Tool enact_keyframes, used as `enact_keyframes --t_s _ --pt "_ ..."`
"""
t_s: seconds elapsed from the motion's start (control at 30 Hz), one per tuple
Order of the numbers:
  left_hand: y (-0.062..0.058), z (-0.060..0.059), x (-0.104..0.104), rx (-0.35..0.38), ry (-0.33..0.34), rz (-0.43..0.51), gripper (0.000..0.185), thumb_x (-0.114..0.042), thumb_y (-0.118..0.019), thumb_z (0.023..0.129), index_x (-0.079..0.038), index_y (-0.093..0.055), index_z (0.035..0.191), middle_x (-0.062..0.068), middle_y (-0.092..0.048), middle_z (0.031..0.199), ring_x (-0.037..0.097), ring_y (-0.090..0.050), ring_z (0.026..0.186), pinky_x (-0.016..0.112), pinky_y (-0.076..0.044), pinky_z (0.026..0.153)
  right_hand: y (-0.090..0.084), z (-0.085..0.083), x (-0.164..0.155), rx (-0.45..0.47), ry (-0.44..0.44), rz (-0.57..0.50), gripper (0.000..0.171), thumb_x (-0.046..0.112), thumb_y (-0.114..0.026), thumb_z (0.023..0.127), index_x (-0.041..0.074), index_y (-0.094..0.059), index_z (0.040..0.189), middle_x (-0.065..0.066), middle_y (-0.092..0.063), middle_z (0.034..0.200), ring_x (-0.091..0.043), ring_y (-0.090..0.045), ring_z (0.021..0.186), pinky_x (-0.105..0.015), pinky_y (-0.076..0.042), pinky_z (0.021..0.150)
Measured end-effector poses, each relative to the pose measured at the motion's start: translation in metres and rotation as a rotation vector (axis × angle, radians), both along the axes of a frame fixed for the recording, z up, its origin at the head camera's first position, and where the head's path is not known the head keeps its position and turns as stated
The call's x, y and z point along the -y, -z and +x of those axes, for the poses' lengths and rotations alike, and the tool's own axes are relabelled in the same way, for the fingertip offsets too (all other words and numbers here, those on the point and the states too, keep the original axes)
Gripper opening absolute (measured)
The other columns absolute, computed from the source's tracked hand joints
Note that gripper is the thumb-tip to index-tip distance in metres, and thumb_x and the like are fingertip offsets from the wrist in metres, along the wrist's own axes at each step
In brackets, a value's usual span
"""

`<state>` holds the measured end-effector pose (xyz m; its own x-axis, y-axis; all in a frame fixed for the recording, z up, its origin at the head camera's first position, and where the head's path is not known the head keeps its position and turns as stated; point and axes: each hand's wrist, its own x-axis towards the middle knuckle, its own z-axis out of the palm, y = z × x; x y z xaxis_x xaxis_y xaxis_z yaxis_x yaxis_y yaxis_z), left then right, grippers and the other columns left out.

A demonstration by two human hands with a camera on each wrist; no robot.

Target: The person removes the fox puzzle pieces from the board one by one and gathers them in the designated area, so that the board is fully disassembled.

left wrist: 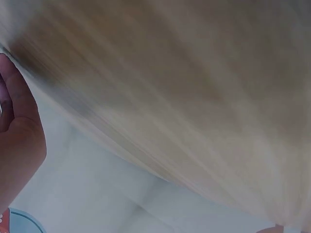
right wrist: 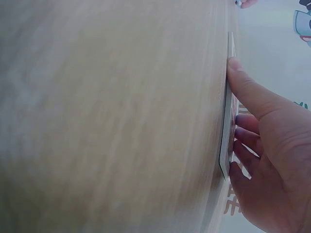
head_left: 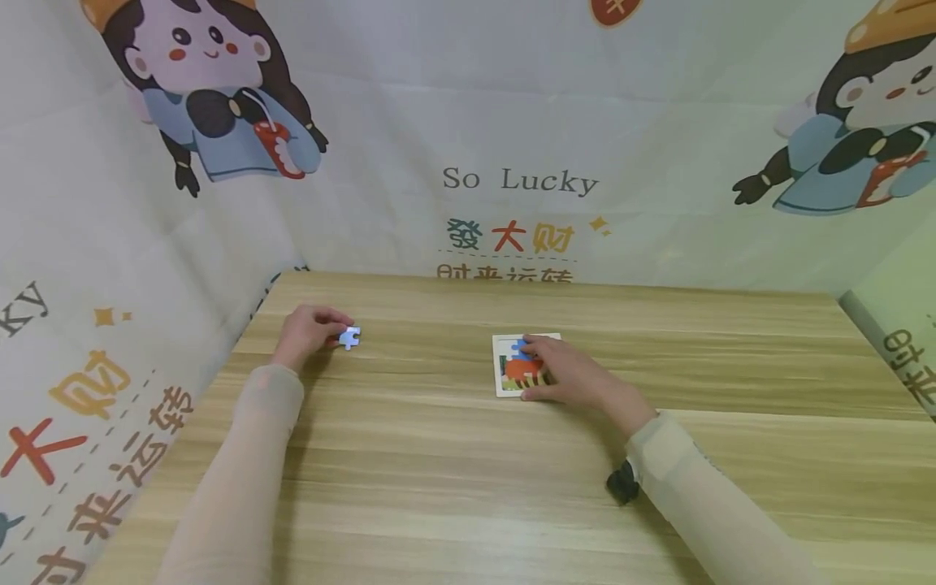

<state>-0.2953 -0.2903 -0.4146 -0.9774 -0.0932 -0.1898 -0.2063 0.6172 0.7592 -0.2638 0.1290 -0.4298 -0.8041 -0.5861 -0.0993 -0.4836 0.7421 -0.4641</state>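
Jigsaw piece [head_left: 352,337], centre-left, seemed light, stiff, best edge-held; my left hand [head_left: 310,333] pinched it, my right hand [head_left: 578,376] gripped the picture puzzle [head_left: 520,370].

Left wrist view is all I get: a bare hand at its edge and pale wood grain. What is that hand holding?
Observer: The left hand pinches a small, light-blue jigsaw piece.
Visitor: And the other hand?
Observer: The right hand holds a flat, white-framed jigsaw puzzle.
Visitor: Which colours show inside that frame?
Observer: Blue, orange and green, among others; the hand hides part of it.
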Motion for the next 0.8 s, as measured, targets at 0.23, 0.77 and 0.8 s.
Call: enact_keyframes --t_s 0.23,0.77,0.8 --pt "0.0011 0.0006 0.0014 -0.023 0.0 -0.016 0.027 -0.008 -0.063 0.097 0.005 -0.067 0.12 0.025 -0.067 0.123 0.001 -0.061 0.074 0.016 -0.056 0.069 0.0 0.0001 -0.0001 0.0 -0.001 -0.003 0.08 0.042 -0.073 0.089 0.003 -0.039 0.15 -0.015 -0.032 0.161 -0.035 -0.034 0.147 -0.051 -0.031 0.121" --pt "-0.0074 0.003 0.0021 -0.025 -0.013 0.011 0.031 -0.011 -0.063 0.098 0.002 -0.065 0.126 0.023 -0.066 0.128 0.005 -0.066 0.086 0.019 -0.057 0.08 0.0001 0.0006 0.0005 -0.004 -0.003 0.004 0.08 0.042 -0.073 0.089 0.002 -0.038 0.15 -0.015 -0.031 0.162 -0.035 -0.033 0.148 -0.051 -0.03 0.121" --pt "-0.0081 0.0031 0.0017 -0.023 -0.013 0.005 0.031 -0.012 -0.063 0.098 0.001 -0.065 0.126 0.023 -0.065 0.128 0.006 -0.066 0.087 0.02 -0.057 0.081 -0.0002 0.0005 0.0006 -0.002 -0.003 0.002 0.08 0.041 -0.073 0.089 0.002 -0.038 0.15 -0.015 -0.031 0.162 -0.035 -0.033 0.148 -0.051 -0.03 0.121"
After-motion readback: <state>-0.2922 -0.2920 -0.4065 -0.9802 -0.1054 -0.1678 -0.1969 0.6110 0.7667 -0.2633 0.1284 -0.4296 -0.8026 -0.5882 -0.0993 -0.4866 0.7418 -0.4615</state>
